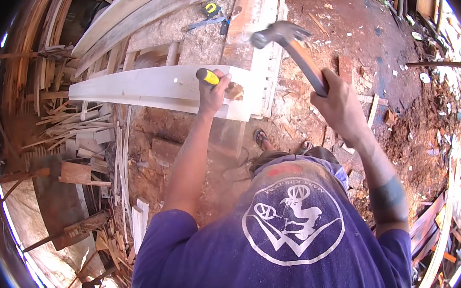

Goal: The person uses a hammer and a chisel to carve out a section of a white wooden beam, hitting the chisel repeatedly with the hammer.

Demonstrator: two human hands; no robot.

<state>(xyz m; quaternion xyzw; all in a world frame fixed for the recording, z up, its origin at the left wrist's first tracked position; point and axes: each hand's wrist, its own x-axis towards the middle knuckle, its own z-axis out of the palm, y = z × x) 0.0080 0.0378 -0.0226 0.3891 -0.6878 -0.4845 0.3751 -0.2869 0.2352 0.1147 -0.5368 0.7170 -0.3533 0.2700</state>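
My left hand (213, 94) is closed around the yellow and black handle of a chisel (210, 77), held over a pale wooden beam (142, 85). The hand hides the chisel's blade. Beside my fingers, a rough brown notch (235, 91) is cut into the beam near its right end. Up and to the right, my right hand (339, 101) grips a claw hammer (302, 60) by its orange and dark handle. The hammer's head is raised, apart from the chisel, and slightly blurred.
Beyond the beam, a yellow and black tape measure (211, 9) lies beside a blue-grey tool (205, 23) on a dusty bench. Long planks (138, 12) extend across the far left. Scrap wood (80, 136) is heaped at left, and offcuts litter the dirt floor (356, 23).
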